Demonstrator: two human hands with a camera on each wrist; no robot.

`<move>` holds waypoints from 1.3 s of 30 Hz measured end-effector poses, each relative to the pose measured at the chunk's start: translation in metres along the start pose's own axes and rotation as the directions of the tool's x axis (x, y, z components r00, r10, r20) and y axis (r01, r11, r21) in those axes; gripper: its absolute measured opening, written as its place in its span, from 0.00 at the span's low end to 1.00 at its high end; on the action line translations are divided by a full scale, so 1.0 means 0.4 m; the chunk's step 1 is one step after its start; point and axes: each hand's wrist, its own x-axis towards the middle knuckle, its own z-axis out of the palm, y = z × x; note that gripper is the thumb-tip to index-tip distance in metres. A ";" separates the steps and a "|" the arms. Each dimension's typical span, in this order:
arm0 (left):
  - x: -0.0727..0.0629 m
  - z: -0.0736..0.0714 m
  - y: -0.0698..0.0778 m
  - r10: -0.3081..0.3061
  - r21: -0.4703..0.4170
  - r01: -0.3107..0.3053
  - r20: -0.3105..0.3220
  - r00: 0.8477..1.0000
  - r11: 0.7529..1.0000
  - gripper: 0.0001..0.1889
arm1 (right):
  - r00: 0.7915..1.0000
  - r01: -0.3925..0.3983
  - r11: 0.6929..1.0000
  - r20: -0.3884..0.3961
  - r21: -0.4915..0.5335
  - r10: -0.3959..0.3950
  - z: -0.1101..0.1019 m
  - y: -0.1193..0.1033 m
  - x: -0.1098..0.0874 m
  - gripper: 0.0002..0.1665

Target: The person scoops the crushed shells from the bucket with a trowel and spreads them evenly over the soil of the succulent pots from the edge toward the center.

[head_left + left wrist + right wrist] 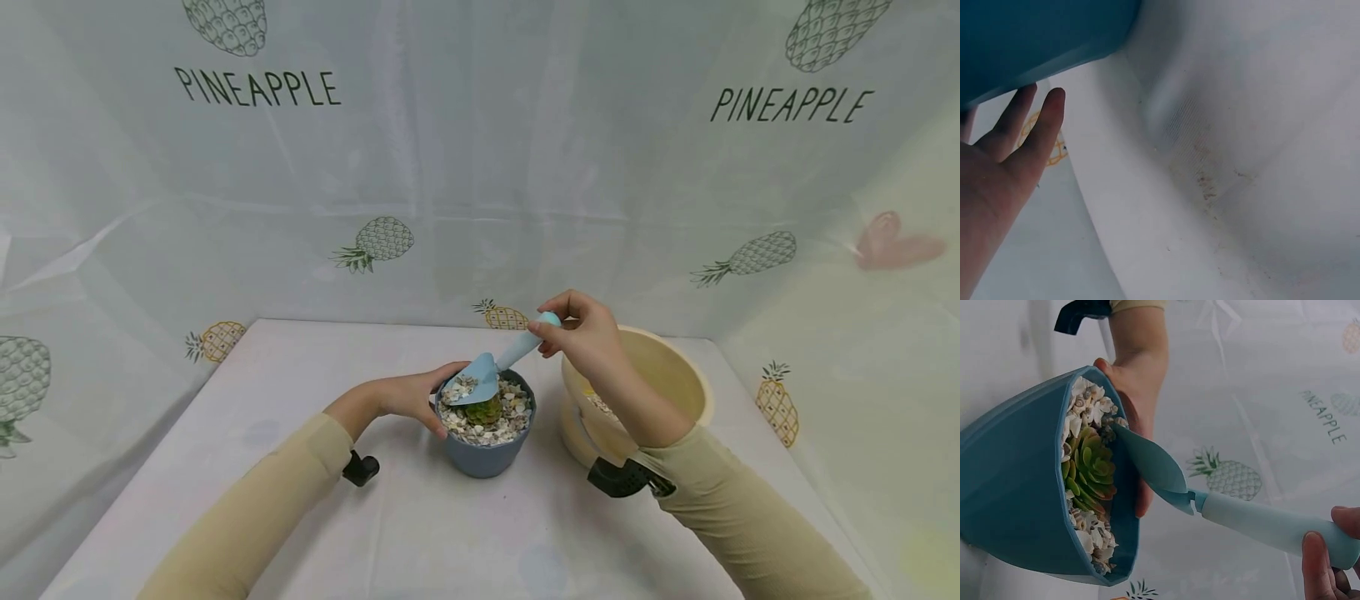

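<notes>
A blue-grey flower pot (486, 461) stands on the table, filled with small shells and pebbles (1094, 403) around a green succulent (1090, 465). My left hand (408, 395) grips the pot from its left side, thumb on the near side and fingers toward the back; in the left wrist view this hand (1007, 162) lies along the pot wall (1041, 37). My right hand (581, 329) pinches the end of the handle of a light blue trowel (480, 375). The trowel's blade tilts down over the pot's left part, with some shells on it, partly covering the succulent.
Right of the pot stands a cream-coloured bucket (678, 367), partly behind my right forearm, with some shells visible inside. A white cloth (315, 517) covers the table, and a pineapple-print curtain (480, 150) hangs behind it.
</notes>
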 end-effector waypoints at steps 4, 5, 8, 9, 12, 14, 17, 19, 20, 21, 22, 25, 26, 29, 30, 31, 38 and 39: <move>-0.006 0.015 0.006 -0.034 0.021 0.035 -0.045 0.998 0.999 0.62 | 1.000 0.009 1.000 0.002 -0.023 -0.009 -0.002 -0.001 0.002 0.14; -0.007 0.019 0.006 -0.042 0.027 0.044 -0.056 0.998 0.999 0.62 | 1.000 0.011 1.000 0.001 -0.024 -0.011 -0.002 -0.001 0.001 0.14; -0.010 0.029 0.005 -0.057 0.036 0.060 -0.089 0.994 0.998 0.63 | 1.000 0.018 0.999 0.008 -0.038 -0.018 -0.004 -0.003 0.001 0.15; -0.010 0.032 0.005 -0.059 0.033 0.063 -0.098 0.993 0.997 0.63 | 1.000 0.016 0.999 0.009 -0.038 -0.016 -0.004 -0.004 0.001 0.15; -0.012 0.042 0.002 -0.054 0.019 0.056 -0.120 0.991 0.998 0.63 | 1.000 0.011 0.999 0.016 -0.046 -0.010 -0.004 -0.008 -0.001 0.14; -0.012 0.048 0.001 -0.049 0.010 0.051 -0.129 0.990 0.999 0.63 | 1.000 0.005 0.999 0.021 -0.051 -0.004 -0.004 -0.011 -0.002 0.14; -0.013 0.055 0.000 -0.030 -0.003 0.030 -0.139 0.990 1.000 0.63 | 1.000 0.000 0.998 0.027 -0.056 0.002 -0.005 -0.016 -0.005 0.13; -0.013 0.059 0.000 -0.012 -0.015 0.010 -0.141 0.990 1.000 0.62 | 0.999 0.001 0.998 0.032 -0.069 0.001 -0.006 -0.020 -0.007 0.13; -0.014 0.060 0.000 -0.006 -0.022 0.003 -0.143 0.990 1.000 0.61 | 0.999 0.001 0.997 0.035 -0.073 0.001 -0.006 -0.021 -0.008 0.14; -0.015 0.062 0.000 0.002 -0.030 -0.007 -0.144 0.990 1.000 0.61 | 0.999 0.002 0.997 0.035 -0.077 0.000 -0.006 -0.023 -0.009 0.14; -0.016 0.063 0.001 0.008 -0.037 -0.014 -0.146 0.989 0.999 0.61 | 0.999 0.006 0.996 0.035 -0.084 -0.003 -0.007 -0.024 -0.009 0.14; -0.020 0.068 0.003 0.009 -0.035 -0.015 -0.158 0.987 0.999 0.61 | 0.999 0.016 0.995 0.036 -0.100 -0.012 -0.008 -0.030 -0.008 0.14; -0.022 0.069 0.003 0.007 -0.030 -0.012 -0.164 0.987 0.999 0.61 | 0.999 0.019 0.994 0.035 -0.104 -0.015 -0.009 -0.031 -0.008 0.14; -0.027 0.074 0.003 0.010 -0.016 -0.013 -0.184 0.983 1.000 0.62 | 0.999 0.026 0.992 0.036 -0.121 -0.022 -0.010 -0.038 -0.008 0.14; -0.028 0.075 0.003 0.015 -0.018 -0.019 -0.191 0.981 1.000 0.62 | 0.999 0.027 0.992 0.037 -0.125 -0.023 -0.011 -0.039 -0.008 0.14; -0.029 0.077 0.004 0.022 -0.020 -0.027 -0.196 0.980 0.999 0.61 | 0.999 0.027 0.991 0.037 -0.131 -0.022 -0.012 -0.041 -0.009 0.15; -0.037 0.092 0.005 0.008 -0.034 -0.017 -0.254 0.967 0.999 0.60 | 0.999 0.030 0.993 0.032 -0.118 -0.027 -0.026 -0.050 -0.015 0.15; -0.039 0.094 0.007 0.001 -0.034 -0.011 -0.266 0.964 0.999 0.60 | 0.999 0.035 0.993 0.032 -0.115 -0.031 -0.027 -0.051 -0.015 0.15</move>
